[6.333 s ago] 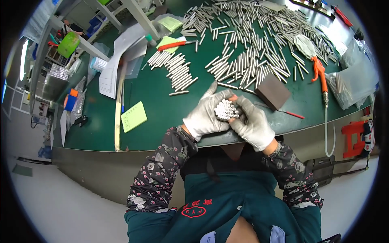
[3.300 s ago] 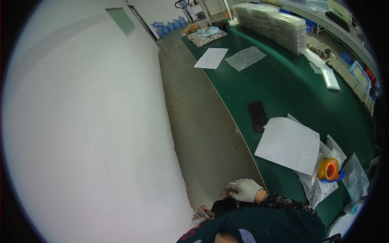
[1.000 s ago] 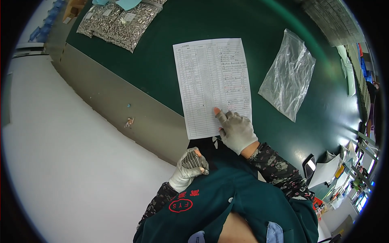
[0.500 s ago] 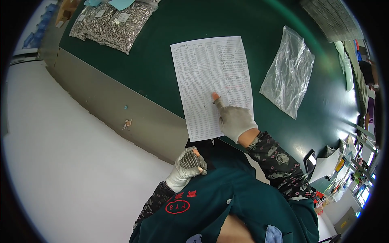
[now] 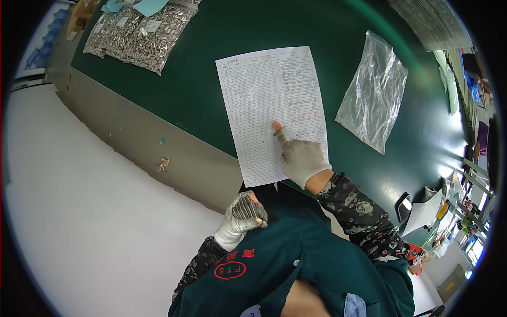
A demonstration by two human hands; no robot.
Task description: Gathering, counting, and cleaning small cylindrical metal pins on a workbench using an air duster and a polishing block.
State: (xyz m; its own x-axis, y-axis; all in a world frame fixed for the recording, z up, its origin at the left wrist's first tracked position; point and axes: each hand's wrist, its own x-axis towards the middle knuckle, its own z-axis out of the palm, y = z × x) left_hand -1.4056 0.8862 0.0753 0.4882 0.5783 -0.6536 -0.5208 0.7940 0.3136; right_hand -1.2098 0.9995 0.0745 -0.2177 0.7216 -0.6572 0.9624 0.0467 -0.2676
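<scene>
Right hand (image 5: 302, 158) gloved, forefinger tip pressed on printed sheet (image 5: 272, 105) lying on green worktop (image 5: 206, 74). Left hand (image 5: 240, 219) gloved, grip closed round bundle of metal pins (image 5: 244, 207), held near chest. Clear plastic bag (image 5: 374, 90) right of sheet.

You have one view only, from the camera on your head, looking steeply down over your own chest and forearms. It faces the green bench (image 5: 211, 79), whose near edge runs slantwise from upper left to lower right. The printed sheet (image 5: 269, 105) lies close below the lens (straight edges bow toward the round fisheye rim). White floor (image 5: 95, 211) fills the left.
</scene>
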